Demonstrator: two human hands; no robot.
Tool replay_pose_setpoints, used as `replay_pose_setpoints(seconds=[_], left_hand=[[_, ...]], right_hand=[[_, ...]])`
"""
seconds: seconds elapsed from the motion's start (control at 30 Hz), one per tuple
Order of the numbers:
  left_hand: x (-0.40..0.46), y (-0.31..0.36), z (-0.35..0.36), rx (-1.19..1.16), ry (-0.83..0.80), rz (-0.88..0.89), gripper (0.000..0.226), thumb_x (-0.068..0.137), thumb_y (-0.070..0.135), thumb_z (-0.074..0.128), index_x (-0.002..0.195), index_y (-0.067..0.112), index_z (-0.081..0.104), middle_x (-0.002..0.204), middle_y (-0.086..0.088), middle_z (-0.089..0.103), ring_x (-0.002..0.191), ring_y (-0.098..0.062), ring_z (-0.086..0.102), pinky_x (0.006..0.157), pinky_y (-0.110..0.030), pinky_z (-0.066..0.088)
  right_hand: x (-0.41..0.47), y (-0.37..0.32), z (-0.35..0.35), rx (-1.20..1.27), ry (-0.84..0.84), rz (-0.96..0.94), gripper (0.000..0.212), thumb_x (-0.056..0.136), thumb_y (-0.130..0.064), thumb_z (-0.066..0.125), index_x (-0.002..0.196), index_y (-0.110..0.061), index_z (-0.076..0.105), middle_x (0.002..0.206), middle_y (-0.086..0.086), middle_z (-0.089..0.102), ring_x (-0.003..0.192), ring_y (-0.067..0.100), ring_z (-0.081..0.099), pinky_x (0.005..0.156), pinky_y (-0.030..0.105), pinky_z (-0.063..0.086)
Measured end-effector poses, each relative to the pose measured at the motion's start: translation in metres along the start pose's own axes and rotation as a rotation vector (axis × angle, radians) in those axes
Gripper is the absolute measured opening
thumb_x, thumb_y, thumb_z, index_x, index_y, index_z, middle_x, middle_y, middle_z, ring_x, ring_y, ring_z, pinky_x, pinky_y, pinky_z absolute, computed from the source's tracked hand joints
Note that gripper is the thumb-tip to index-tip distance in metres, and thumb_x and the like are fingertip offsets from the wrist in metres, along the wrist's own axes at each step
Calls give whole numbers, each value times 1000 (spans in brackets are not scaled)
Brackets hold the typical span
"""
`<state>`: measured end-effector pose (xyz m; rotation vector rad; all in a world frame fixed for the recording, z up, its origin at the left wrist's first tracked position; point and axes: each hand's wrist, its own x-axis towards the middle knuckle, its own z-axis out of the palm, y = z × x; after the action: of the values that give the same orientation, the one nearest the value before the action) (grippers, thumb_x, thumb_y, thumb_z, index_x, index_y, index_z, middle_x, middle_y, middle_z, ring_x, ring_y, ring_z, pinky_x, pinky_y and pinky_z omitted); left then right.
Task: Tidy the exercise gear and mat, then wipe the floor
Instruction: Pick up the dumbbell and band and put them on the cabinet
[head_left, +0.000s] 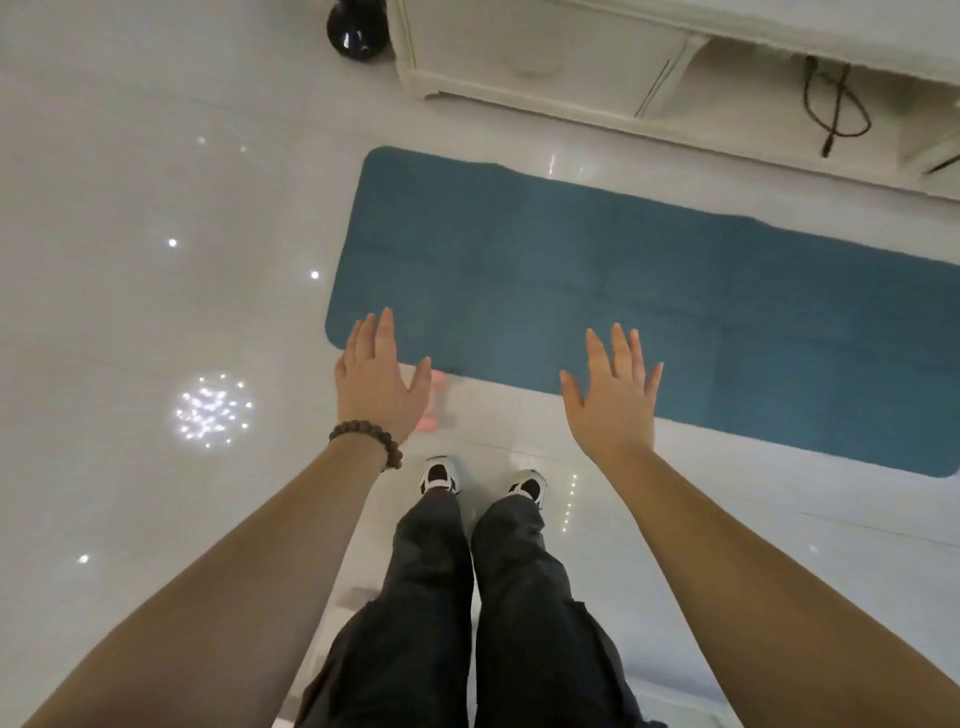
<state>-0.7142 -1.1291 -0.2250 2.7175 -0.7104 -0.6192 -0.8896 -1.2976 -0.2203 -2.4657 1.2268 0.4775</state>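
A blue exercise mat (623, 291) lies flat and unrolled on the glossy white floor (156, 312), running from the centre off to the right. My left hand (376, 384) is held out over the mat's near left corner, fingers straight and spread, holding nothing. My right hand (615, 400) hovers over the mat's near edge, also spread and empty. A small pink object (434, 400) lies on the floor just below my left hand, mostly hidden by it; what it is cannot be told.
A white low cabinet (545, 62) stands along the far side of the mat, with a black cable (831, 104) in an open shelf. A black round object (356, 26) sits on the floor at the cabinet's left end. My feet (483, 480) stand just short of the mat.
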Motion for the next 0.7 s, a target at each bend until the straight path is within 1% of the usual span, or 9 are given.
replay_pose_setpoints(seconds=[0.17,0.3,0.43,0.53,0.63,0.7], left_hand=[[26,-60,88,-48,-56,-74,69,94,35,53,150,9,23,155,-14,27,144,-30,21,116,-47,22],[58,-122,188,-132,-88,-193,68,93,33,55,150,8,25,154,-14,29,143,-30,23,115,-48,25],[91,-179,293,-194,-151,-235,70,92,32,57,149,7,26,152,-14,30,140,-29,28,112,-48,32],[122,-210,364,-236,-193,-275,73,89,36,60,148,8,26,150,-11,32,135,-28,36,107,-46,38],[149,-229,424,-251,-237,-331,81,86,43,64,148,10,24,150,-8,33,133,-26,39,105,-43,40],[160,-239,455,-262,-282,-399,83,85,46,66,147,11,24,146,-7,38,128,-26,46,101,-41,43]], right_hand=[[42,-4,91,-78,-111,-54,60,99,-48,24,152,-23,13,161,7,1,147,25,-9,117,51,-2],[89,-5,188,-101,-152,-86,58,99,-45,28,151,-20,18,160,8,4,147,25,-7,117,51,-1],[133,-3,288,-96,-188,-108,58,99,-45,30,151,-20,19,160,9,4,147,24,-7,117,50,-2],[161,-2,356,-81,-203,-138,58,99,-44,31,151,-20,20,160,9,5,148,24,-6,118,51,-1],[182,0,414,-66,-201,-165,59,99,-44,31,151,-20,20,160,9,6,148,24,-5,118,50,-1],[191,4,445,-45,-201,-171,59,98,-44,32,151,-20,21,160,9,7,148,23,-5,117,49,-2]])
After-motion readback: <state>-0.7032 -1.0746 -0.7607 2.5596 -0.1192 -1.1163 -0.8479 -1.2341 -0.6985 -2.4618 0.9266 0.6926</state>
